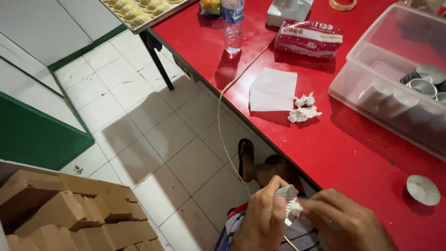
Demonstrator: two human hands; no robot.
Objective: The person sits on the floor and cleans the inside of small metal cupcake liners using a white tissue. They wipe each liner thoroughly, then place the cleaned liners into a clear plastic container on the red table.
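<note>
Both hands meet low in the view, over the person's lap and just off the near edge of the red tabletop (334,144). The left hand (262,218) and the right hand (346,223) share a small stack of white pleated paper cups (290,202). The left fingers (274,186) curl over the top of the stack, closed on it; the right fingers (320,202) pinch its other side, also closed on it. The stack sits between the two hands, tilted on its side, its fluted rims showing in the gap.

One single paper cup (423,189) lies open side up on the tabletop, to the right of the hands and well apart from them. Further up the tabletop stands a clear plastic bin (371,46) holding metal moulds (420,86) and more white cups (385,97). Left of the bin lie a flat white paper sheet (273,89) and, just beside it, crumpled tissue (303,109). Behind those are a wrapped tissue pack (309,38) and a clear water bottle (233,25), upright. A white cord (223,125) runs from the tabletop down over its edge towards the lap.

At the top left a tray (139,25) carries rows of pale pastries (134,11). Brown cardboard boxes (69,211) pile up at the lower left on the white tiled floor (153,125). A foot in a dark sandal (246,160) shows under the table edge.
</note>
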